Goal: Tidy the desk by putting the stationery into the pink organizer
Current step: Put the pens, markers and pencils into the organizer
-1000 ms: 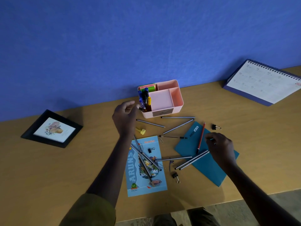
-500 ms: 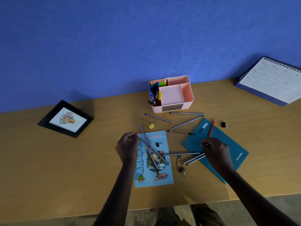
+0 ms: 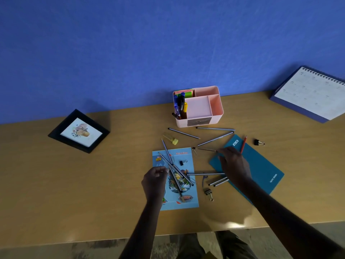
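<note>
Left hand [image 3: 155, 181] has dropped from the pink organizer [image 3: 216, 116] at the back of the counter [image 3: 112, 184], its narrow grip seemingly pinching the crossed pencils [image 3: 179, 171], while right hand [image 3: 234, 165] reaches a thin pen [image 3: 207, 150], grip unclear; best align the pencils and lift together.
</note>
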Available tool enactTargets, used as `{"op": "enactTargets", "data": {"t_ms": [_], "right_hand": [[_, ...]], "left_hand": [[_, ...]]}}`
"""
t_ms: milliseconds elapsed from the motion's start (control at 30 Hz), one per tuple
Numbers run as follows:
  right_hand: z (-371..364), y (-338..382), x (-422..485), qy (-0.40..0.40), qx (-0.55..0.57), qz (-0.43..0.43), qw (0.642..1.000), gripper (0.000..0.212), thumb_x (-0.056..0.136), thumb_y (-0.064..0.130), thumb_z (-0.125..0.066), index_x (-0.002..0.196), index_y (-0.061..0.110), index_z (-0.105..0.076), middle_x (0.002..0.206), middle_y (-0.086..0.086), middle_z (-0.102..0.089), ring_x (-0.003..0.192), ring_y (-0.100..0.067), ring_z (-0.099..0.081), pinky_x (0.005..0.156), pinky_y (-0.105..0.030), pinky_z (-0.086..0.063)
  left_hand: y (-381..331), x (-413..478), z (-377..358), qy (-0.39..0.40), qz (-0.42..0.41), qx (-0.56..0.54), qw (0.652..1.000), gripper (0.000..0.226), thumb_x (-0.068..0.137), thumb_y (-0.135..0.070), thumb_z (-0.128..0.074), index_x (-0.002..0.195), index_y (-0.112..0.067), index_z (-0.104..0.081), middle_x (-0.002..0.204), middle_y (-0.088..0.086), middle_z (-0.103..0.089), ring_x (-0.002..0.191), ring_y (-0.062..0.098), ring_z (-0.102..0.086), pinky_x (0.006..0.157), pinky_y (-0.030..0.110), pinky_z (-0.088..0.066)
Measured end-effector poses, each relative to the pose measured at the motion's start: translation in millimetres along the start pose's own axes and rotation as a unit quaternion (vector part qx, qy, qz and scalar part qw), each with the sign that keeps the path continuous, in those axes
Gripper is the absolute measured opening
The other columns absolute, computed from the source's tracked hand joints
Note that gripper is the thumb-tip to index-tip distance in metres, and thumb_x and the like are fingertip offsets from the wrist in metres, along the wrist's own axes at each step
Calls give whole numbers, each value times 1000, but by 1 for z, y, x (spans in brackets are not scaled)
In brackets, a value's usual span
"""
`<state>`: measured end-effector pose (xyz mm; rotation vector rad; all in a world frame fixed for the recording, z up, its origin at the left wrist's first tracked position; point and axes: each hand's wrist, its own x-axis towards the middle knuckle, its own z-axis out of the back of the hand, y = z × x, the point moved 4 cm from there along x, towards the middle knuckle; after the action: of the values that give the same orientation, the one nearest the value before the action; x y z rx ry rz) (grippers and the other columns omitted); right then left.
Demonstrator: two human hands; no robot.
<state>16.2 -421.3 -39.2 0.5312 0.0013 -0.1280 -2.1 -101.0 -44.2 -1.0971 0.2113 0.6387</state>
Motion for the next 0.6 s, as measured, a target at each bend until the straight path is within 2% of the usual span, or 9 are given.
{"op": "enactTargets", "data": {"t_ms": [100, 267, 433, 533, 600], "right_hand": [[-7, 0, 22, 46, -75, -14, 996, 23, 101, 20, -69, 124, 17, -70, 126, -5, -66, 117, -25, -64, 77, -48, -65], [-10, 0, 32, 71, -141, -4, 988, 16, 100, 19, -70, 116, 17, -75, 117, -4, -66, 110, -25, -65, 78, -46, -63], [0, -1, 31, 61, -122, -4, 991, 13, 101, 23, -68, 111, 17, -73, 117, -3, -68, 108, -24, -67, 80, -49, -64], [13, 5, 33, 41, -62, 7, 997, 9, 103, 23, -64, 105, 18, -72, 107, -2, -70, 96, -21, -69, 73, -46, -64], [26, 12, 41, 22, -26, 33, 999, 6, 101, 19, -68, 102, 18, -73, 101, -2, -70, 88, -21, -69, 65, -43, -62]], "left_hand": [[1, -3, -1, 9, 0, 7, 1000, 8, 84, -39, -83, 84, -32, -79, 77, -15, -79, 78, 13, -78, 81, 51, -66], [-1, -5, 2, 5, 5, 0, 1000, 7, 86, -32, -85, 84, -31, -78, 78, -15, -79, 78, 13, -79, 79, 51, -66], [-2, -4, 7, -5, 4, 7, 1000, 10, 85, -36, -86, 84, -29, -79, 78, -14, -79, 72, 11, -78, 75, 46, -67], [-3, -5, 8, -6, 3, 0, 1000, 8, 87, -33, -86, 85, -28, -79, 78, -12, -79, 66, 10, -77, 71, 47, -68], [-3, -5, 9, -7, 1, -1, 1000, 7, 88, -31, -85, 86, -28, -79, 78, -12, -79, 65, 9, -76, 71, 47, -68]]}}
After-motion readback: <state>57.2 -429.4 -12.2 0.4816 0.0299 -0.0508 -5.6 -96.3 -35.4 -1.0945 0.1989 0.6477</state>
